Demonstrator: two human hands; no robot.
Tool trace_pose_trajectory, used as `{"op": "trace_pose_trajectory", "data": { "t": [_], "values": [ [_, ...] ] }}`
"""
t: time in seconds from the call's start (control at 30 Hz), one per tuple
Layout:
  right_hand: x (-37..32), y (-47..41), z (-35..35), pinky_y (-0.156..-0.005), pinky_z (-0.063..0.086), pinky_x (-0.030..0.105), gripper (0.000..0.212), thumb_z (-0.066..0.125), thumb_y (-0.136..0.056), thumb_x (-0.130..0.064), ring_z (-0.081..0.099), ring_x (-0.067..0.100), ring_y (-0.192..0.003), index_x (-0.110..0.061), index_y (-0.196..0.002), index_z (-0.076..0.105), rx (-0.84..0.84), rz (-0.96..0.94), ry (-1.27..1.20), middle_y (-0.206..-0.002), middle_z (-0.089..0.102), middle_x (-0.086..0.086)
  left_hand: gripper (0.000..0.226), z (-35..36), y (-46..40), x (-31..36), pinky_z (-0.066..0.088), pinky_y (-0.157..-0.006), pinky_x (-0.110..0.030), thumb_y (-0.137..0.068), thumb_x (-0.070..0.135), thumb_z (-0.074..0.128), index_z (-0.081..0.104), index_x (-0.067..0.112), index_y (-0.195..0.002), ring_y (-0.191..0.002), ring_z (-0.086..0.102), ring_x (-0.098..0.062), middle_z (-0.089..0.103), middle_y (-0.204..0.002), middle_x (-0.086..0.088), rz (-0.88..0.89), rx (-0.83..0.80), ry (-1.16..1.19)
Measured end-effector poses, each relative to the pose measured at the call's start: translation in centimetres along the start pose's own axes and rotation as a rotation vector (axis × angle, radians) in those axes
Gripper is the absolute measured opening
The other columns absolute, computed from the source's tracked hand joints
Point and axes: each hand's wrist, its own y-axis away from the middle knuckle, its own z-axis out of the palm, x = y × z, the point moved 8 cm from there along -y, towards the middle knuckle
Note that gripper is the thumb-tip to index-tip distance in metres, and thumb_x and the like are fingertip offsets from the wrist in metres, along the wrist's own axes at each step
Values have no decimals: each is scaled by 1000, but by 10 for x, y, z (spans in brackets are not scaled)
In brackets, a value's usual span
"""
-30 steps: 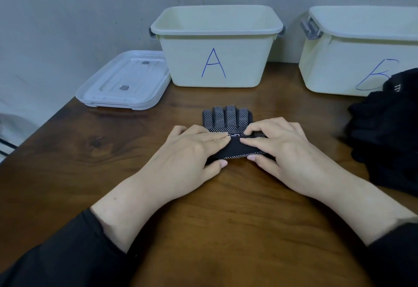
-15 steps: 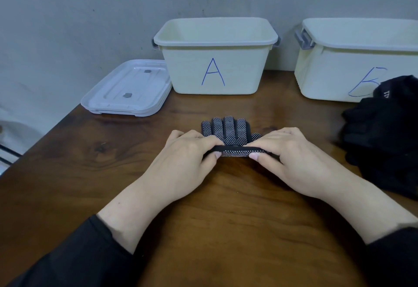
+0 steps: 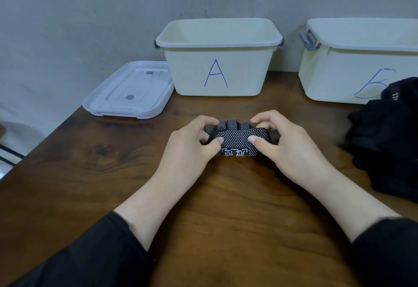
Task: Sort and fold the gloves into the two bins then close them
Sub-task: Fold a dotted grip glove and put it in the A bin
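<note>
The glove is black with lots of tiny white dots, and a white printed mark sits along its near edge. Just behind the glove stands bin A, pale cream with a blue letter A on its front and grey clips at its ends. To the right of bin A, bin B is the same cream, with a blue letter, likely a B, partly hidden. To the left of bin A lies a white lid with two small grey squares. Right of the glove is a black pile of gloves. The table is dark brown wood with a swirly grain. The sleeves are black.
</note>
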Motion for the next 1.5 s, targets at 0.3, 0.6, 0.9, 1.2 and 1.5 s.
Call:
{"op": "trace_pose_trajectory", "data": {
  "t": [0.3, 0.6, 0.9, 1.2, 1.5],
  "values": [
    [-10, -5, 10, -95, 40, 48, 14, 66, -96, -23, 51, 16, -112, -22, -105, 77, 48, -265, 296, -113, 62, -10, 42, 19, 12, 35, 39, -102, -40, -95, 38, 52, 63, 18, -130, -122, 54, -18, 59, -132, 3, 492, 16, -500],
    [-6, 4, 25, -123, 19, 39, 55, 63, -95, -44, 39, 1, -140, -30, -146, 51, -180, -283, 423, -149, 50, -17, 56, 35, 11, 19, 10, -120, -31, -102, 45, 44, 36, 23, -153, -148, 21, -2, 29, -160, 11, 425, -189, -594],
    [-5, -4, 21, -115, 33, 43, 42, 66, -96, -34, 50, 8, -129, -32, -137, 59, -153, -186, 316, -137, 61, -13, 56, 23, 0, 5, 19, -112, -26, -95, 43, 58, 45, 31, -148, -140, 34, -1, 43, -152, 18, 340, -177, -444],
    [-8, 5, 8, -101, 39, 35, 24, 55, -102, -37, 49, -3, -94, -35, -124, 63, -163, -153, 270, -97, 57, -28, 29, 12, 6, 14, 30, -102, -30, -100, 38, 53, 60, 32, -127, -112, 51, -8, 65, -111, 13, 345, -104, -372],
    [-10, 13, -1, -68, 44, 20, 8, 53, -102, -34, 61, -1, -76, -40, -105, 58, -224, -40, 22, -100, 71, -24, 8, 4, 10, 9, 39, -72, -9, -95, 36, 61, 68, 33, -96, -84, 63, 5, 72, -85, 17, 112, -172, 74]
  ]
}}
